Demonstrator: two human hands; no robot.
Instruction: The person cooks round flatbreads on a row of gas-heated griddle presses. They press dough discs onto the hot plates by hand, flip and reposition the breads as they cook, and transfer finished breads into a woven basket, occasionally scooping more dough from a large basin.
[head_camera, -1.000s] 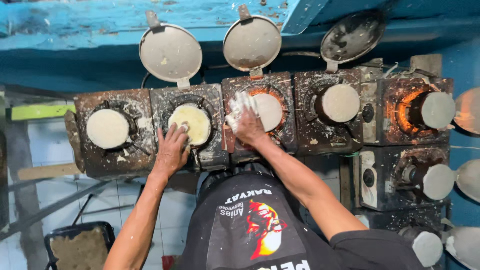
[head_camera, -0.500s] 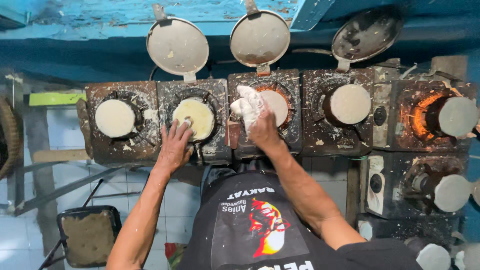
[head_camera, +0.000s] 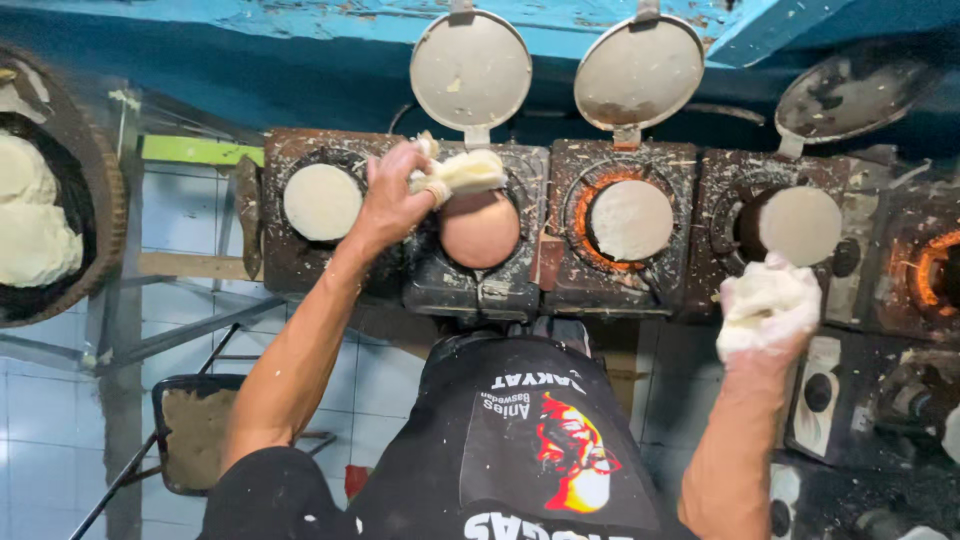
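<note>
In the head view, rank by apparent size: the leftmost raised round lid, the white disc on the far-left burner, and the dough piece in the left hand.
1. Leftmost raised lid
2. White disc on the far-left burner
3. Dough piece in the left hand, partly hidden by fingers, so its rank is less sure.

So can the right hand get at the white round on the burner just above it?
Probably yes. The right hand, already wrapped in white dough, sits just below the white round; that burner's lid is swung up, leaving nothing between them.
</note>
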